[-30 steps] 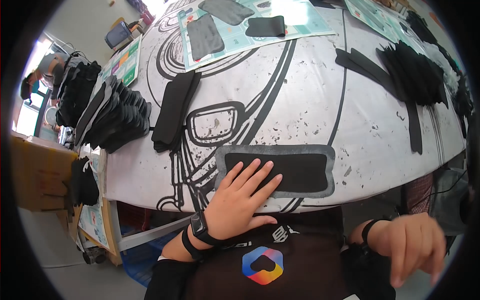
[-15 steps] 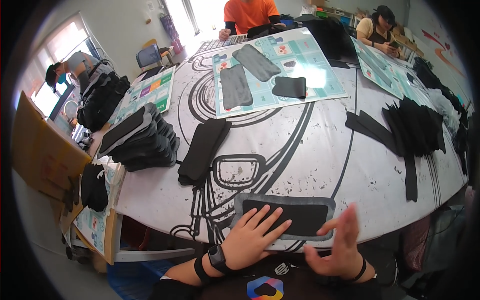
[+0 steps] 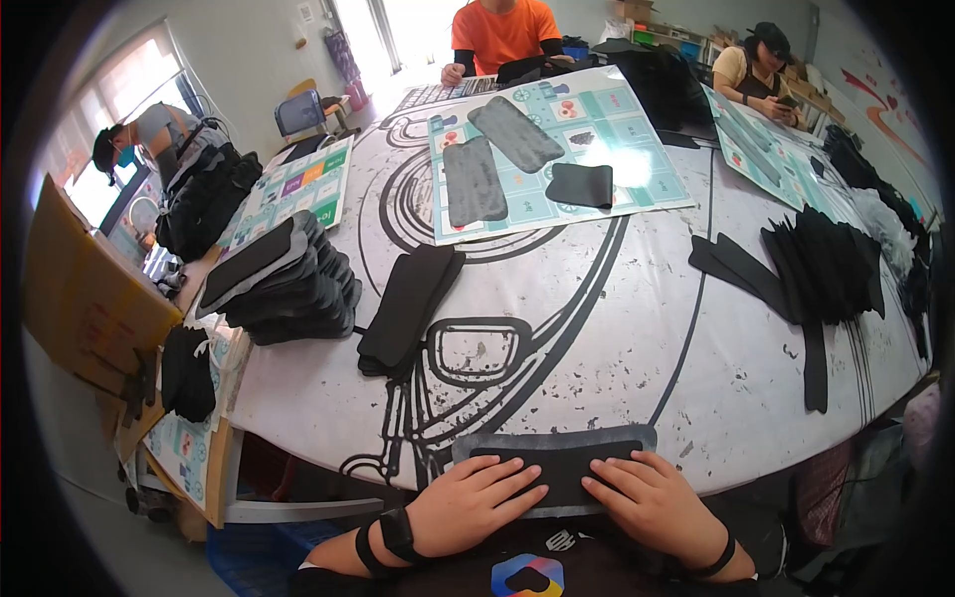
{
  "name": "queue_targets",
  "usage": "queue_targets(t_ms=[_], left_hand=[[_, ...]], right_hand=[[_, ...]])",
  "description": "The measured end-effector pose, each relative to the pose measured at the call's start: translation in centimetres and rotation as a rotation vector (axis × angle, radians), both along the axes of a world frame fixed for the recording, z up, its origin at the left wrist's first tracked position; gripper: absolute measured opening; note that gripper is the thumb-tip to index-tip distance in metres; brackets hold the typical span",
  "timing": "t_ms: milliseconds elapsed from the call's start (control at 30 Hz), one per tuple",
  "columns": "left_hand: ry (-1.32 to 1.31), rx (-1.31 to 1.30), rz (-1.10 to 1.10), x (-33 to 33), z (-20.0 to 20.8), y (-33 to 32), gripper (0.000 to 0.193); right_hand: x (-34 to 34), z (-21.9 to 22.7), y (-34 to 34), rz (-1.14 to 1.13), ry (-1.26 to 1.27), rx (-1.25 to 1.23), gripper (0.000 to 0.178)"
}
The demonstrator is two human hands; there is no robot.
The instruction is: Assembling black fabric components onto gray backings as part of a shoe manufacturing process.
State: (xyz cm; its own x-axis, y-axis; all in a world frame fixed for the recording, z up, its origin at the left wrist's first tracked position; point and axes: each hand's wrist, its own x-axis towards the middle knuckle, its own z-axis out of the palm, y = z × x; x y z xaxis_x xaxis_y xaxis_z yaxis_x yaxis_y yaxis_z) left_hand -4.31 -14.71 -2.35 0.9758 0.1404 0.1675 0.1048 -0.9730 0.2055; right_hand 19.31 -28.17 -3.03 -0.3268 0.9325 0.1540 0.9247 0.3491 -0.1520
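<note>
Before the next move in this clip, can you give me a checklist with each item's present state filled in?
1. Left hand resting on the black panel: ok, fingers spread flat.
2. Right hand on the same panel: ok, fingers toward its middle.
3. Grey border showing along the far edge: ok.
4. Near corners lined up: cannot tell, the hands hide them.
5. Left stack apart from both hands: ok.
6. Right pile squared up: not ok, it is fanned out.
</note>
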Motion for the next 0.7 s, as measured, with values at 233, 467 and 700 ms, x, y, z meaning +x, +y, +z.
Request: queue_targets(t_ms=[233,467,700], left_hand=[[-0.119,-0.050,0.076,-2.2,2.3,1.8,0.033],[-0.293,-0.191,0.141,-3.0,3.5,2.7,0.034],[-0.582,-0.718,0.413,-2.7,2.8,1.1,0.042]], right_hand=[[1.5,2.5,-0.3,0.045,0.274,-0.157,0.046],[2.2,3.1,0.0,0.021,0.474,-0.041,0.047],[2.0,2.1,-2.2,-0.194,1.034,-0.008,0.068]])
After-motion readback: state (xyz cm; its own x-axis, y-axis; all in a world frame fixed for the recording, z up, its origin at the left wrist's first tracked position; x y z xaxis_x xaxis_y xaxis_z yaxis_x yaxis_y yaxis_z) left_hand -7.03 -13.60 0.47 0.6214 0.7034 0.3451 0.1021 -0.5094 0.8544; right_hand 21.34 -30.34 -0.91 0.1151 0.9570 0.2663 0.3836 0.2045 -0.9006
